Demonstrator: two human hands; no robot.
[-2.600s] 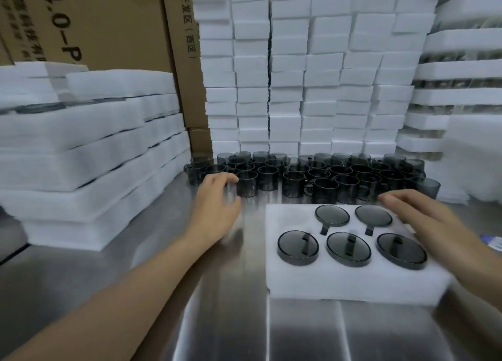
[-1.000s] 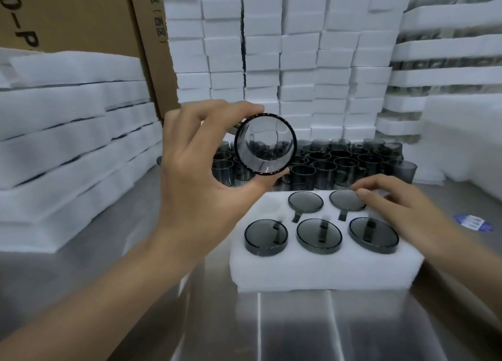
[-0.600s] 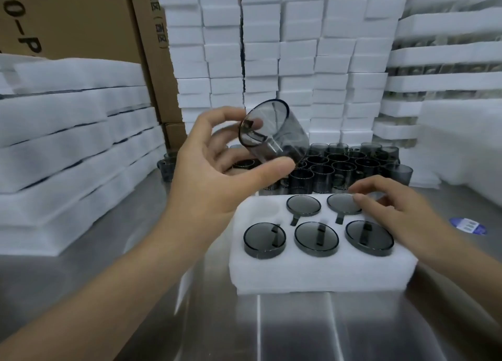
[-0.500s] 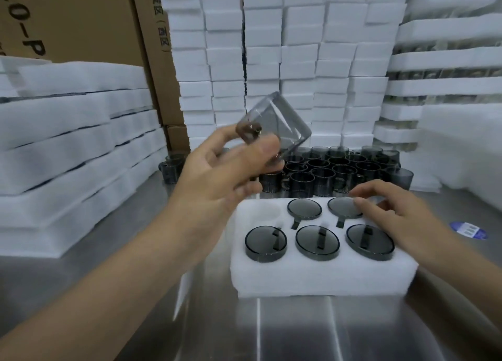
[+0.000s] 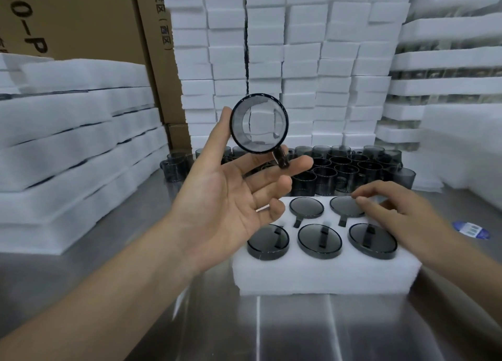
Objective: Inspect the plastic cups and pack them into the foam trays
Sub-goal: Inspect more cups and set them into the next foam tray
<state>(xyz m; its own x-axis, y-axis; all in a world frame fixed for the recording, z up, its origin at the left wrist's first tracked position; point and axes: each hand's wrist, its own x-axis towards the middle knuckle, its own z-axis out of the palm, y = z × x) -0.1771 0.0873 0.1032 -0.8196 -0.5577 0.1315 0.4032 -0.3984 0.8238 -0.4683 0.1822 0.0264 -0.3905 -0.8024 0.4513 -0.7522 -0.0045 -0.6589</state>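
Your left hand (image 5: pixel 225 206) is pinching a smoky round cup (image 5: pixel 259 124). Your right hand (image 5: pixel 402 211) is resting loosely on the foam tray (image 5: pixel 326 273).

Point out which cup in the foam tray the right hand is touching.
The right cup of the back row: the right hand's fingertips rest on its rim alone.
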